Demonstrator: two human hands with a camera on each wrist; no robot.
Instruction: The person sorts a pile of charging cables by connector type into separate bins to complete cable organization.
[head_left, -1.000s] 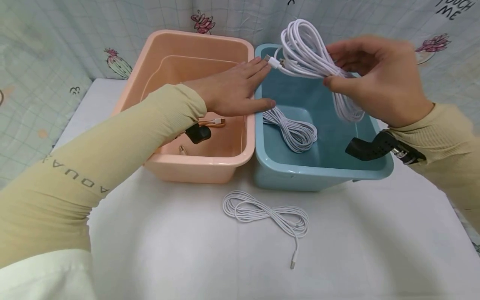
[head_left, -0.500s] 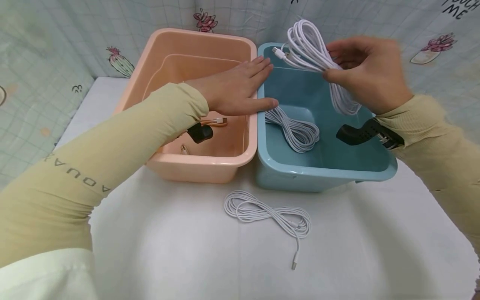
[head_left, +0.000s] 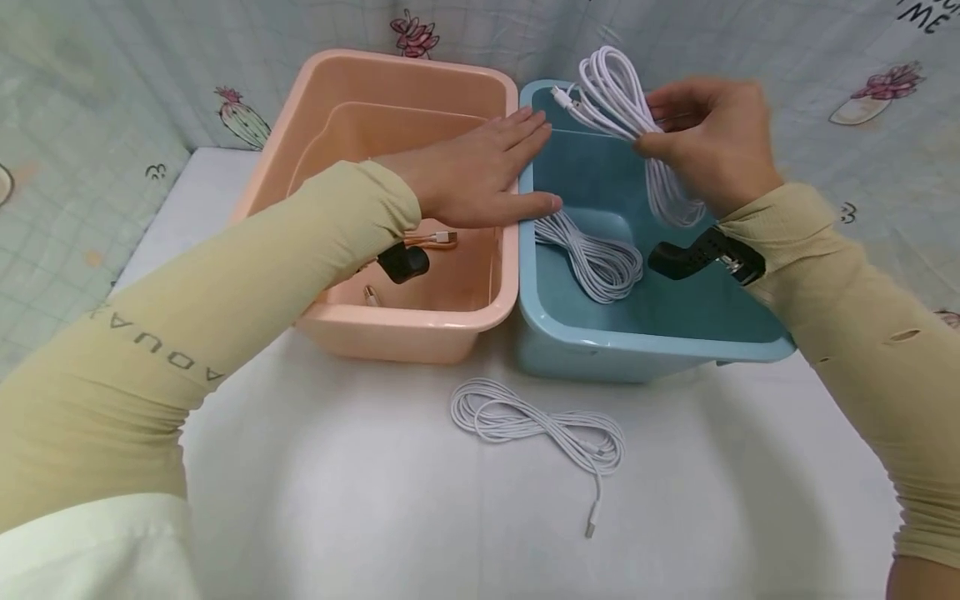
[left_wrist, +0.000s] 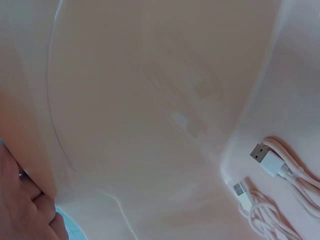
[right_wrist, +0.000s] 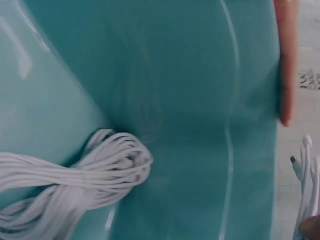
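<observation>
Over the far part of the blue bin point(head_left: 652, 340), my right hand point(head_left: 716, 137) pinches a coiled white USB cable point(head_left: 617, 92), its connector end pointing left. Flat fingers of my left hand point(head_left: 480, 171) rest across the touching rims of the blue bin and the peach bin point(head_left: 397, 317). Inside the blue bin lies another bundled white cable point(head_left: 596, 258), also visible in the right wrist view as a white coil point(right_wrist: 100, 175). On the table in front, a third white cable point(head_left: 540, 423) lies in a loose figure eight.
Cables with USB plugs point(left_wrist: 270, 165) lie on the peach bin's floor, partly hidden by my left forearm in the head view. A white cloth covers the table point(head_left: 337, 467). A patterned curtain point(head_left: 480, 33) hangs right behind the bins.
My right hand and its held cable have shifted slightly, the forearm swinging left. The left hand keeps its place on the rims. The whole head view has drifted a little.
</observation>
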